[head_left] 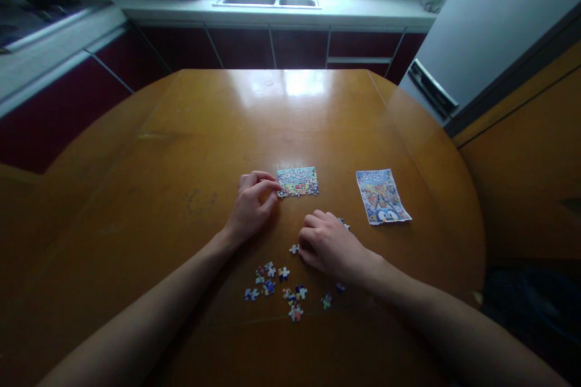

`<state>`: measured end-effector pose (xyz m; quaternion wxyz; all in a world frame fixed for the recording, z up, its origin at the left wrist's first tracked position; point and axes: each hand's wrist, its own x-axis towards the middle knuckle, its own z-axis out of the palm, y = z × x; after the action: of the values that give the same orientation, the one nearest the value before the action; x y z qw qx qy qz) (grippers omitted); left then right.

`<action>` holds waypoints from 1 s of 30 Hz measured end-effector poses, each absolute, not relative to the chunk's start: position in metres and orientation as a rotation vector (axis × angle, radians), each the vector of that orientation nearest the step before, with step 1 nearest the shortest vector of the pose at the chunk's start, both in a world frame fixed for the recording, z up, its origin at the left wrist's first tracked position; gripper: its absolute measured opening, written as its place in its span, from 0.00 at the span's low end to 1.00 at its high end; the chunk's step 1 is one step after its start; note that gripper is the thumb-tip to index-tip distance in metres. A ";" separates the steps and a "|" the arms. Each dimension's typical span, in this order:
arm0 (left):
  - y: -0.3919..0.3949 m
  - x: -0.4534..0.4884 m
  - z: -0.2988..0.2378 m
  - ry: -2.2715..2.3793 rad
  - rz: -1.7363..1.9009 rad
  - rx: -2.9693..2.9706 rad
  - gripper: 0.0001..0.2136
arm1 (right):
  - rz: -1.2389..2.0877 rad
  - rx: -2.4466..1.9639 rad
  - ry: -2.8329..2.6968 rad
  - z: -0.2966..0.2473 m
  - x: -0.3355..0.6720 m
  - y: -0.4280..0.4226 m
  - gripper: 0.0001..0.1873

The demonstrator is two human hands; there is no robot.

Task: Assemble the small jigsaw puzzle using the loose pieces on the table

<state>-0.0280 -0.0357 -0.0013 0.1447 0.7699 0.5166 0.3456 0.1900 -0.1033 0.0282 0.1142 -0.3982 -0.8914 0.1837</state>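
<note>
A partly joined colourful puzzle lies on the round wooden table. My left hand rests at its left edge, fingers curled and fingertips touching the puzzle's corner. My right hand lies knuckles-up just below and right of the puzzle, fingers bent down over the table; a loose piece sits by its fingertips and another peeks out behind it. Whether the right hand holds a piece is hidden. Several loose puzzle pieces are scattered near my forearms.
A printed reference picture lies to the right of the puzzle. Beyond the table runs a kitchen counter with a sink and dark red cabinets. A grey fridge stands at the right.
</note>
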 end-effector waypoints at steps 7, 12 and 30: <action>-0.036 -0.028 -0.001 1.486 0.990 2.205 0.06 | 0.533 -1.328 -2.245 0.023 0.225 -0.057 0.03; -0.037 -0.028 0.000 1.474 0.992 2.195 0.06 | 0.516 -1.331 -2.180 0.010 0.232 -0.042 0.03; -0.036 -0.028 0.000 1.465 0.995 2.193 0.06 | 0.564 -1.340 -2.103 0.005 0.227 -0.041 0.05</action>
<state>-0.0276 -0.0363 0.0002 0.1607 0.7680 0.5130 0.3482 0.2269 -0.0408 0.0047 0.2884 -0.5020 -0.7876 0.2111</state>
